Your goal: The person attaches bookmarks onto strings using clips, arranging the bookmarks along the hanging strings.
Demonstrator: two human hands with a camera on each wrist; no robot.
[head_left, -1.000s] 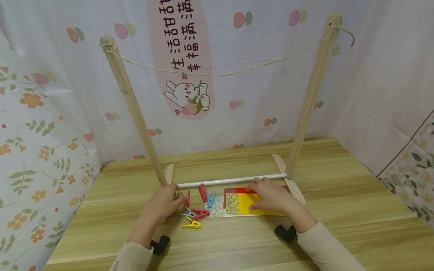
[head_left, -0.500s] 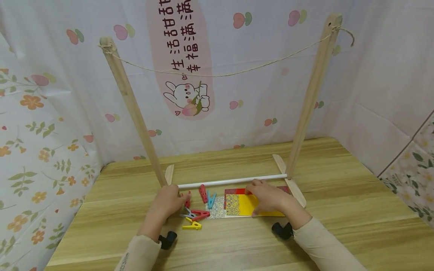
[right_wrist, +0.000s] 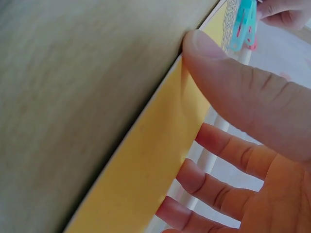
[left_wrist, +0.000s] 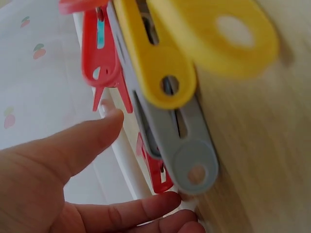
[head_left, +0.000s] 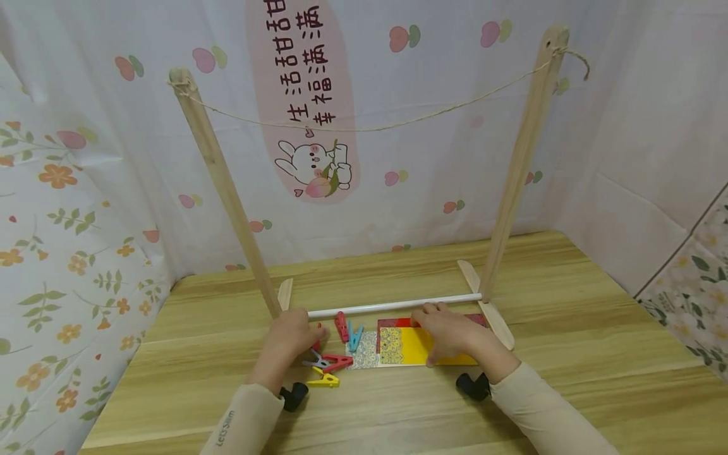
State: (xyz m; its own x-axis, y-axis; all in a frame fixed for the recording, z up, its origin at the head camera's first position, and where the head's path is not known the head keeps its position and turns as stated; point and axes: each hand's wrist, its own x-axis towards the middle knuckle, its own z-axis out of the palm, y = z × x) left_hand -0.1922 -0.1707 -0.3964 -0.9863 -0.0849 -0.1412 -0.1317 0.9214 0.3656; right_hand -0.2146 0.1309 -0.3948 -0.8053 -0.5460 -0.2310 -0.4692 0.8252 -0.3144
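Observation:
My right hand holds a yellow card with a lacy patterned end, thumb at its near edge and fingertips at the far edge, as the right wrist view also shows. Beneath that card lie a red card and a pale patterned card. My left hand is over the table by the clothespins, thumb and fingers spread apart. Between them, in the left wrist view, lies a red clothespin, which they do not visibly grip. A grey clothespin and a yellow clothespin are close by.
Two wooden posts carry a sagging string above the hands. A white rod joins their feet behind the cards. More clothespins lie left of the cards, among them a blue one and a red one.
My left hand has shifted right and now covers most of the nearby red clothespin. The right thumb has moved slightly to the near edge of the yellow card.

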